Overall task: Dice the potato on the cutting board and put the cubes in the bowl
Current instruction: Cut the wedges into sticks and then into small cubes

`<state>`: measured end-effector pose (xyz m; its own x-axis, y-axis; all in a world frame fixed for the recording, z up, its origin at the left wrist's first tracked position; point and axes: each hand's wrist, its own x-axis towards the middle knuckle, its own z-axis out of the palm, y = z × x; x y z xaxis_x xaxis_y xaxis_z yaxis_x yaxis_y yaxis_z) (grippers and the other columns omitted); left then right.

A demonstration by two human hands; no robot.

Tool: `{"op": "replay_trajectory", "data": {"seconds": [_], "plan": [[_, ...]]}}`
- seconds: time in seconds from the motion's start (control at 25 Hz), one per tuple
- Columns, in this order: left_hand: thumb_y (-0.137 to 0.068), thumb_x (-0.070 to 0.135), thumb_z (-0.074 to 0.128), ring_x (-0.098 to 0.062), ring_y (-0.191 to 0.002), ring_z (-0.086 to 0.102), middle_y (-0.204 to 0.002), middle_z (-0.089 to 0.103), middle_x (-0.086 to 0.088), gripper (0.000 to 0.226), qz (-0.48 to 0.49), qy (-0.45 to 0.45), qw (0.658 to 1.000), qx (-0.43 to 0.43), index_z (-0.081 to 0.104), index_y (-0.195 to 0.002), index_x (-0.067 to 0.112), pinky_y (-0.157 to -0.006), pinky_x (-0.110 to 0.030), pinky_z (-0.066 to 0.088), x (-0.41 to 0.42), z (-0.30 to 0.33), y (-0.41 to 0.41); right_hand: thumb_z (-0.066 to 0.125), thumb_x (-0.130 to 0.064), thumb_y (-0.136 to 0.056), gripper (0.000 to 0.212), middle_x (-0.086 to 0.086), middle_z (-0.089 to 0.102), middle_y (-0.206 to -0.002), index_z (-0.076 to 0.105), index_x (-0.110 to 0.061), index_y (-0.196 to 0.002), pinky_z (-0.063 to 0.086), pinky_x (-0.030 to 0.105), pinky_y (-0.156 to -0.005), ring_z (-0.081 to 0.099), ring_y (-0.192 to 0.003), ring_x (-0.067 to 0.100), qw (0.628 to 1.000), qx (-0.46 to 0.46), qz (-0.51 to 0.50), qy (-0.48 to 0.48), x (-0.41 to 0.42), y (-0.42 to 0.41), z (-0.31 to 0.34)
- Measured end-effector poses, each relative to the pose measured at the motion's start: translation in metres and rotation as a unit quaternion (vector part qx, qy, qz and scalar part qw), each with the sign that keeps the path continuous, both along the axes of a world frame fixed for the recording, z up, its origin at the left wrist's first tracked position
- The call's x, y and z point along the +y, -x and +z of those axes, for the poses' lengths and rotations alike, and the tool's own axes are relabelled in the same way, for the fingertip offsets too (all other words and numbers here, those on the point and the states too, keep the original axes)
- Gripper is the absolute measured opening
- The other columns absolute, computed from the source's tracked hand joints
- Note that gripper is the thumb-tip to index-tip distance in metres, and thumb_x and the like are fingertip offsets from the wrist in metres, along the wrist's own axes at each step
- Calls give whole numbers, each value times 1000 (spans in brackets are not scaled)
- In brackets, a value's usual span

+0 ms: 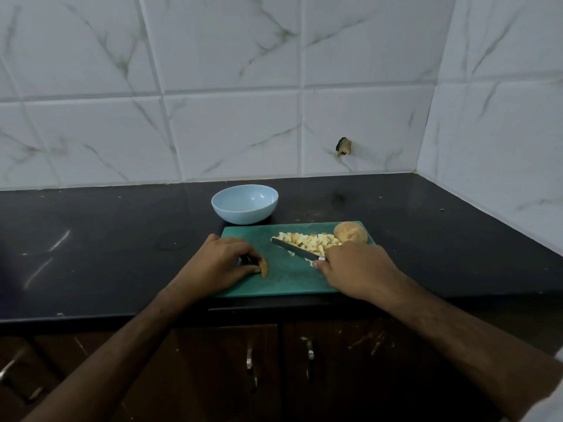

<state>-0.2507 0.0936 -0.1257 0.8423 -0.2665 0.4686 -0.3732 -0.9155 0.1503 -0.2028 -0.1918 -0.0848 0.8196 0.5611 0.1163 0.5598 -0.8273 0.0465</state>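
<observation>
While one knife [297, 250] is gripped by the right hand [358, 271], one potato slice [264, 267] is pinched in the left hand's [224, 263] fingers [255, 270] on the cutting board [289, 281]; one cube pile [310, 241] (uncountable), one potato piece [349, 232] and one bowl [245, 204] are seen beyond.

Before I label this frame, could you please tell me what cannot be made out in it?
- Knife handle: head view, hidden inside the right hand; only the dark blade shows.
- Brown-skinned potato slice: mostly covered by the left hand.
- Pale diced potato cubes: too small to count, some behind the blade.
- Light blue round bowl: its inside looks empty, but the near wall hides part of its bottom.
</observation>
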Motion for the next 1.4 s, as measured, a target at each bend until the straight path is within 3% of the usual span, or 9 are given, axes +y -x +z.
{"op": "replay_trajectory", "data": {"seconds": [0.12,0.28,0.6,0.72,0.84,1.08,1.4], "plan": [[-88,47,67,5,-91,60,-96,68,23,15,31,-7,999,-14,69,-98,37,-83,-34,41,-13,1,-5,32,-55,-106,48,-2,56,-79,59,-18,-94,47,35,-68,60,-75,16,996,88,6,-34,6,0,5],[-88,43,67,2,-90,59,-96,67,20,10,30,-14,999,-12,67,-93,34,-80,-29,32,-23,5,-11,35,-51,-107,45,7,68,-74,54,-15,-88,53,33,-60,57,-45,14,973,221,8,-72,9,6,9],[-88,35,70,-7,-90,58,-96,63,14,9,23,-16,999,-24,71,-91,26,-82,-37,42,-26,3,-15,34,-49,-108,46,6,56,-59,51,-14,-83,46,27,-49,46,-35,12,952,294,-4,-83,10,12,18],[-89,25,73,-9,-88,59,-97,64,9,7,3,12,1000,-5,73,-92,19,-84,-37,48,-28,4,-15,34,-50,-108,47,6,58,-60,54,-13,-88,48,29,-50,49,-38,14,960,275,3,-61,9,12,22],[-88,22,74,-9,-83,61,-94,65,8,5,-10,14,1000,-13,74,-90,17,-79,-37,52,-29,5,-14,34,-53,-107,46,7,62,-71,52,-16,-86,56,37,-62,61,-54,20,974,223,3,-28,11,14,24],[-88,22,74,-6,-81,59,-92,64,10,4,-13,4,999,-30,74,-90,19,-78,-33,51,-26,2,-15,31,-47,-109,37,1,52,-92,52,-18,-99,42,38,-77,55,-86,20,994,100,29,21,24,35,12],[-86,20,76,-7,-82,60,-91,65,8,5,1,13,999,-31,74,-87,16,-75,-28,52,-32,3,-10,33,-45,-109,41,5,60,-102,57,-13,-118,43,39,-78,56,-91,21,990,138,-3,5,28,40,8]]}}
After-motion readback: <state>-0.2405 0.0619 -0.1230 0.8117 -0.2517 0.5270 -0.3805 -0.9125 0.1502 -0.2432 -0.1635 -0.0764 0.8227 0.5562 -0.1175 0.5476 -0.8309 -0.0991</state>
